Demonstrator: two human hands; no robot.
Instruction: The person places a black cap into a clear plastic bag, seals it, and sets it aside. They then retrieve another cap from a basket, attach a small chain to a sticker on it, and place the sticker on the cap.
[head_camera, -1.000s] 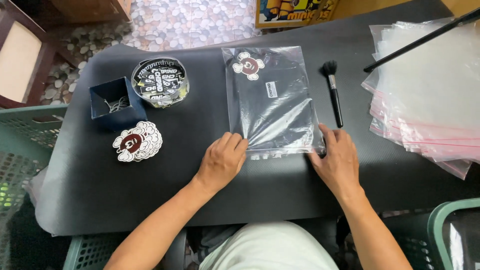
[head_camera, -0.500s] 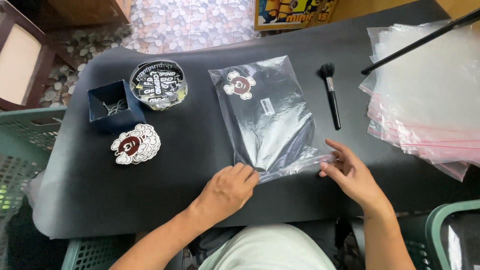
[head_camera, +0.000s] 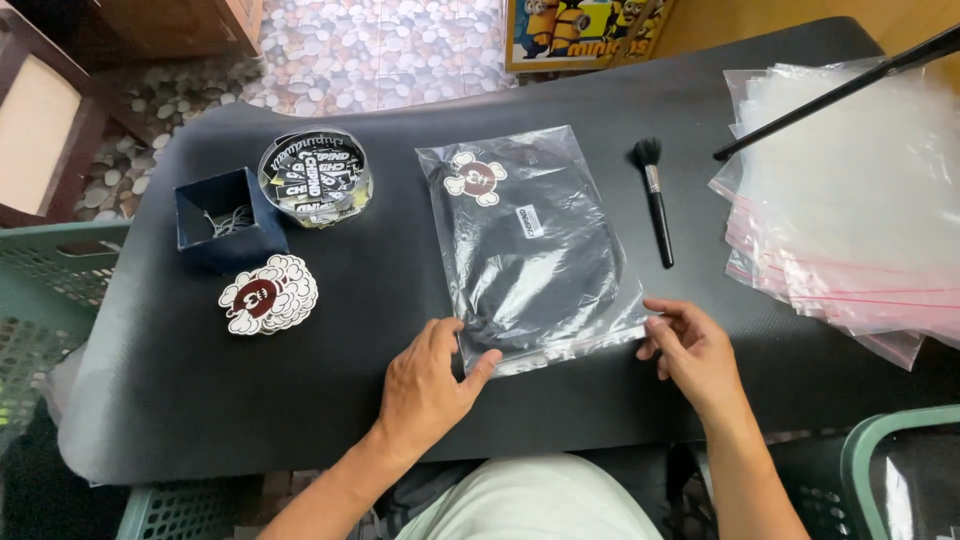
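Bag (head_camera: 530, 250) flat on mat (head_camera: 200, 400) | left hand (head_camera: 425, 385), right hand (head_camera: 695, 355) fingers pinch its near corners

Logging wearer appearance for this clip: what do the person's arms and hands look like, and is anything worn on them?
Both forearms are bare with no sleeves in view. The left hand and right hand wear no gloves; no rings, watch or wristband show.

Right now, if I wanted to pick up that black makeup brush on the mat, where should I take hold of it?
Probably the slim black handle of the brush, around its middle, coming down from above with fingers on its left and right sides. It lies flat, bristles pointing away from the person, with bare mat on both sides. Avoid the soft bristle head; it would likely splay.
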